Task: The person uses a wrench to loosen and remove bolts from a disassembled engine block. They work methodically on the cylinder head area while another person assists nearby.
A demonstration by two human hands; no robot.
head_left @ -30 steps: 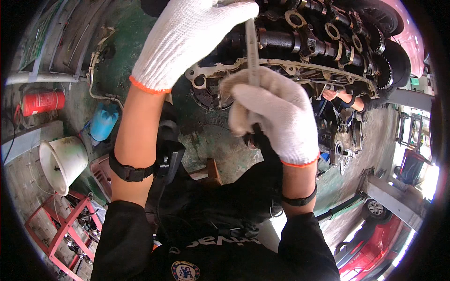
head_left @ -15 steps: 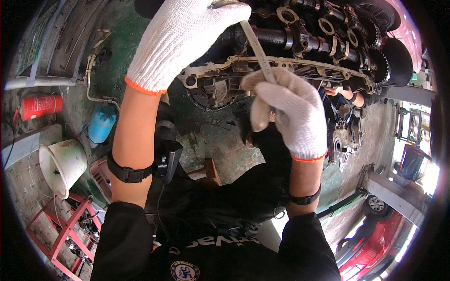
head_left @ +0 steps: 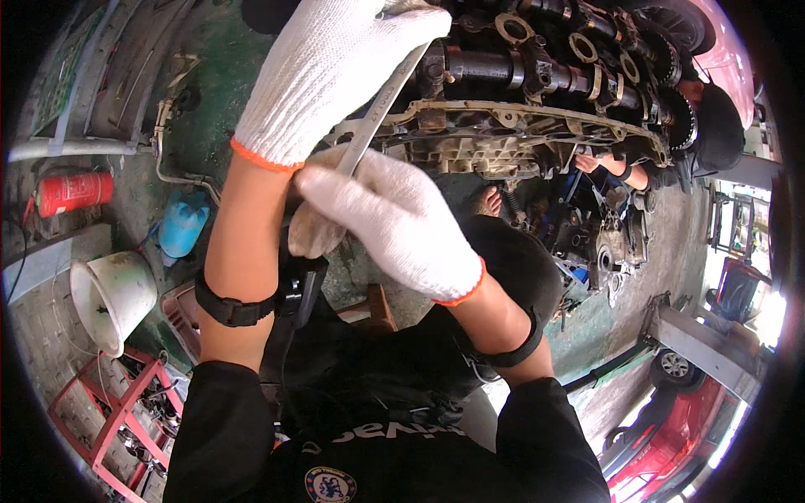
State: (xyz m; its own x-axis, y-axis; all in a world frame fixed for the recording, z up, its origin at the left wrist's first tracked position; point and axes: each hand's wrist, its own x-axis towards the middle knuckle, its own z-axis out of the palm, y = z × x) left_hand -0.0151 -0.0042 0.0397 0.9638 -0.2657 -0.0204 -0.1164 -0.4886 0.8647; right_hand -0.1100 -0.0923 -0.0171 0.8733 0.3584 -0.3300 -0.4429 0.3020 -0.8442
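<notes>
A long, flat metal wrench [head_left: 377, 113] slants from the engine's left end down toward me. My right hand [head_left: 407, 222], in a white knit glove, is closed round its lower end, just below my left wrist. My left hand [head_left: 335, 75], gloved the same way with an orange cuff, is at the wrench's upper end, its thumb bent over it. The left fingers and the wrench's far tip are mostly hidden. Beyond both hands lies the opened engine [head_left: 537, 75], its dark camshafts and rocker parts showing and its pale gasket edge [head_left: 520, 111] facing me.
At the right, a co-worker's hand [head_left: 589, 162] reaches under the engine. Loose metal engine parts [head_left: 616, 251] lie on the floor below. On the left are a red fire extinguisher [head_left: 75, 194], a blue jug [head_left: 183, 223], a white bucket [head_left: 113, 298] and a red metal frame [head_left: 117, 411].
My right hand has swung left with the wrench's lower end, toward my left forearm. My left hand has barely moved. The co-worker's dark cap has shifted slightly.
</notes>
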